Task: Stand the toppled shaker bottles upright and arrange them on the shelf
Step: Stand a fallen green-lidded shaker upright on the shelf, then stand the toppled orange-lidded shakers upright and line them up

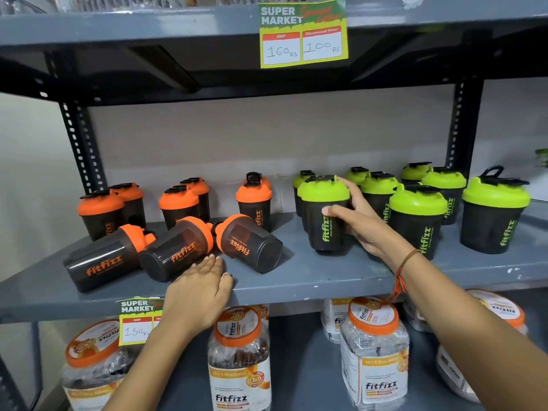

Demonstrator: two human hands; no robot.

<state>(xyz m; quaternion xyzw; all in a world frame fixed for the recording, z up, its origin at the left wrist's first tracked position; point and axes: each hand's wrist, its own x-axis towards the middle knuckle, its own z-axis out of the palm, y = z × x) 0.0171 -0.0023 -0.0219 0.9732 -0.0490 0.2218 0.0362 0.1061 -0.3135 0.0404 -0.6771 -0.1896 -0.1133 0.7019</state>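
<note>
While the jars (pixel 374 348) sit lowest and nearest, under the shelf (pixel 296 280), both hands work above them. Left hand (pixel 197 287) lies flat on the shelf's front edge, fingers loosely together and extended, tips touching or just short of the middle toppled bottle (pixel 175 247); holding nothing. Three orange-lid bottles lie on their sides on the shelf's left front: left toppled bottle (pixel 103 259), the middle one, and right toppled bottle (pixel 247 243), lids pointing toward the back. Right hand (pixel 360 223), red thread at the wrist, wraps an upright green bottle (pixel 324 213) at shelf centre, thumb in front, fingers round its right side and lid, clamped on it. Right of that, more green bottles (pixel 416 218) stand upright. Behind the toppled ones, orange bottles (pixel 253 203) stand along the shelf's back. Price tag (pixel 302 40) hangs from the shelf above.
</note>
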